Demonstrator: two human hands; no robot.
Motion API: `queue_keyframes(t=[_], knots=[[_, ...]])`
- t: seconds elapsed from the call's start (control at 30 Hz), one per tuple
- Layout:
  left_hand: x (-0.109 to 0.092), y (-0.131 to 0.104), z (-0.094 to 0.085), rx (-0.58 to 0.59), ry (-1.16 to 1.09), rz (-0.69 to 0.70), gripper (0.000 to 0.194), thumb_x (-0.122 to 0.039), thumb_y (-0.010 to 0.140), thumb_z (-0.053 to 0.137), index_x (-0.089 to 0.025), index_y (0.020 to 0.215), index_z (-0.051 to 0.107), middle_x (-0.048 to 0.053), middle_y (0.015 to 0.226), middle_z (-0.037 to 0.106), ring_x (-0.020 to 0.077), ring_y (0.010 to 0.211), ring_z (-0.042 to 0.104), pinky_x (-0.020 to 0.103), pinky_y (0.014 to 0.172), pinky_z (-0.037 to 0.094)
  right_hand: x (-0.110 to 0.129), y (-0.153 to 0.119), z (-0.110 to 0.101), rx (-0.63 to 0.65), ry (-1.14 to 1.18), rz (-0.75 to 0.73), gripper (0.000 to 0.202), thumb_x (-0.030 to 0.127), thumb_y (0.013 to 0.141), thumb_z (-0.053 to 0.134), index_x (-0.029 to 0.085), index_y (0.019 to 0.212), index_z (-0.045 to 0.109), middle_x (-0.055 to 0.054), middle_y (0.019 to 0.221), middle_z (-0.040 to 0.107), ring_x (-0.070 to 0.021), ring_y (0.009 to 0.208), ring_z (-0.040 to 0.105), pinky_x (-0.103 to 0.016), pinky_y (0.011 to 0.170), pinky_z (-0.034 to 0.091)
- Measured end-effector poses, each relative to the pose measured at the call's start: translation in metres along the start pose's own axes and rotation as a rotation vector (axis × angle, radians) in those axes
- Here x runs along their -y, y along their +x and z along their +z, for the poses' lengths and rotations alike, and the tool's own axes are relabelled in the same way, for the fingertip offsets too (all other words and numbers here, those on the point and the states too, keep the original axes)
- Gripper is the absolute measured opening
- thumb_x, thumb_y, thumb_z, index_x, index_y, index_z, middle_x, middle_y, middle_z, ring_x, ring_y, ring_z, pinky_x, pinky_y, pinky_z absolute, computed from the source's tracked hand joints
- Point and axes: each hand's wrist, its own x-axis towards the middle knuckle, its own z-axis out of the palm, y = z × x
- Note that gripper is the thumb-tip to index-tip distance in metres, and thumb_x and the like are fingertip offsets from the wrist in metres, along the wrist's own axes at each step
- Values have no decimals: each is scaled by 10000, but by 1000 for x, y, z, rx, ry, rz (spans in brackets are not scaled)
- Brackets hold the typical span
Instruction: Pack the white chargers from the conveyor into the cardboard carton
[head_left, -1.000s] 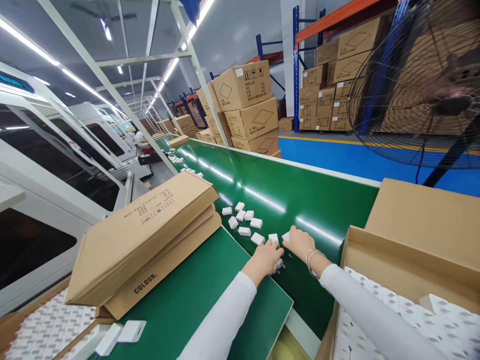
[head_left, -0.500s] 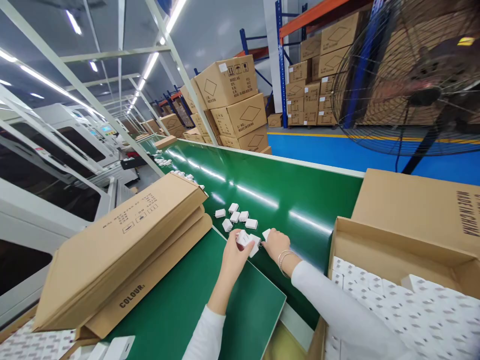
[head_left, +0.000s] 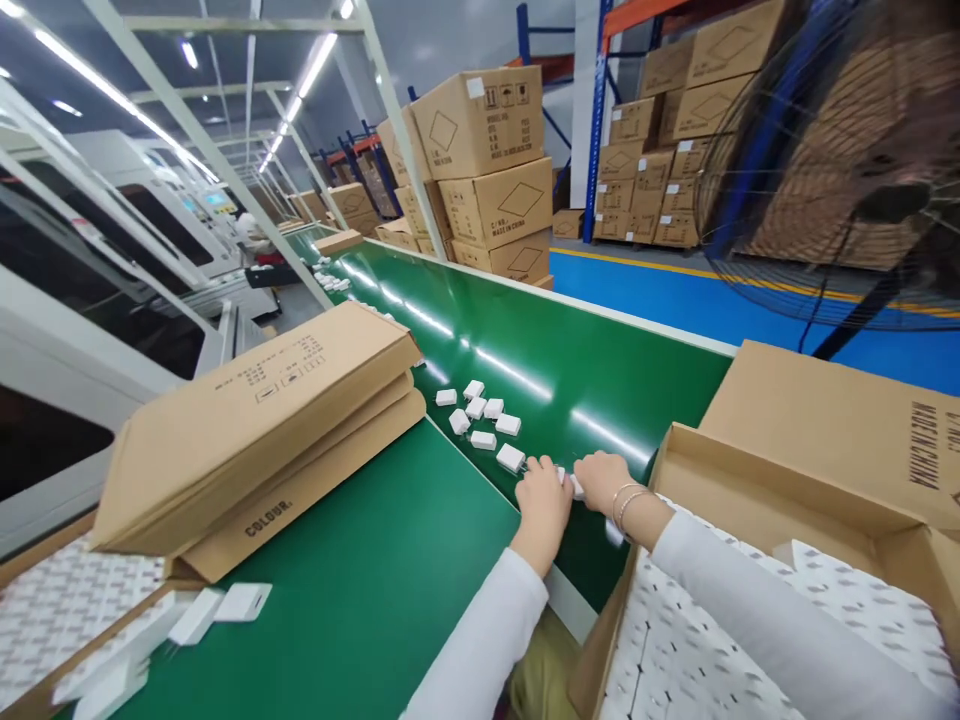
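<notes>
My left hand [head_left: 545, 505] is on the green conveyor belt [head_left: 637, 375], fingers curled over a white charger plug [head_left: 561, 474] that is mostly hidden. Close on its right, my right hand [head_left: 604, 482], with bracelets at the wrist, has its fingers closed on another white charger plug [head_left: 577, 487]. A blurred white piece [head_left: 616, 531] shows below the right palm; what holds it I cannot tell. Just left of my left fingertips lies a single charger plug [head_left: 511, 458] with its prongs toward the hand. Beyond it several more charger plugs [head_left: 475, 408] lie loosely grouped.
An open carton [head_left: 787, 480] filled with rows of white chargers stands at right, under my right forearm. Flat stacked cartons [head_left: 300, 400] lie on the left of the green board [head_left: 360, 560]. More chargers [head_left: 242, 602] lie near left. A fan [head_left: 862, 200] stands behind the belt.
Both hands have moved right along the belt, toward the open carton. The left hand no longer holds up its cluster of chargers; more chargers now lie on the belt beside it. The view has shifted.
</notes>
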Motion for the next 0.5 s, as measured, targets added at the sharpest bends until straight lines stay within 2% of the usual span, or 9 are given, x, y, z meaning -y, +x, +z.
queue_keyframes(t=[0.13,0.23,0.33,0.4,0.43,0.5], knots=[[-7,-5,2,74,-39,34,339,-335,939,283,-135,999,549,115,977,567,225,821,634,312,656,481,-2,-3,7,-32,-45,-31,255,326,876,544,141,1049,576,-66,1064,594,-189,941,578,-408,817,488],[5,-6,-5,155,-119,120,385,-373,948,237,-161,1092,524,117,993,594,223,845,631,314,672,475,-10,-2,17,-61,-4,-104,291,346,864,556,145,1075,564,-72,1091,582,-197,952,572,-416,821,484],[22,-8,-12,174,-161,203,374,-329,947,244,-160,1190,471,125,1047,610,222,910,617,330,750,460,-16,-5,28,-105,69,-207,523,396,806,618,169,1249,457,-100,1218,511,-238,1060,519,-415,833,476],[31,-12,-12,153,-143,211,332,-251,928,273,-142,1104,532,128,1040,621,228,923,611,381,863,415,-16,-10,35,-153,110,-261,693,451,775,630,211,1354,336,-110,1280,461,-260,1124,471,-383,800,485],[35,-14,-11,147,-124,219,308,-214,910,293,-136,1022,569,122,1000,636,231,910,613,419,929,367,-15,-12,38,-178,120,-275,712,470,775,619,232,1372,310,-110,1282,457,-265,1130,464,-366,768,490],[39,-20,-8,148,-90,265,266,-169,869,335,-131,894,597,96,871,660,226,851,622,484,1024,244,-10,-16,44,-224,122,-273,613,475,813,563,260,1349,356,-114,1239,488,-275,1089,487,-349,693,489]])
